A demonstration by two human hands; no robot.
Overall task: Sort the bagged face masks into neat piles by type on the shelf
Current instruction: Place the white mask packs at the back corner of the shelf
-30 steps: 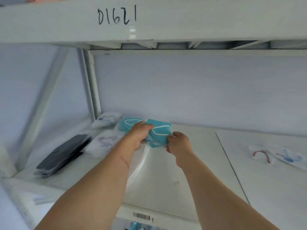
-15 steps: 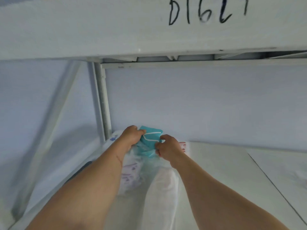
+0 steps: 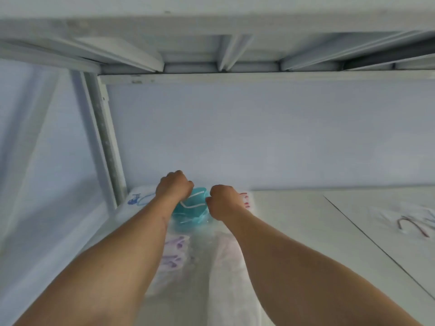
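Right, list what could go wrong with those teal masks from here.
Both hands, left hand and right hand, grip the teal masks at the back of the shelf, over other bagged masks. The slippery bags could slide and mix types. The purple-strapped masks under the left forearm could get dragged askew.

Two hands: left hand point(image 3: 173, 186), right hand point(image 3: 223, 200). One teal bagged mask point(image 3: 193, 206). One red-strapped mask point(image 3: 410, 224) at right.
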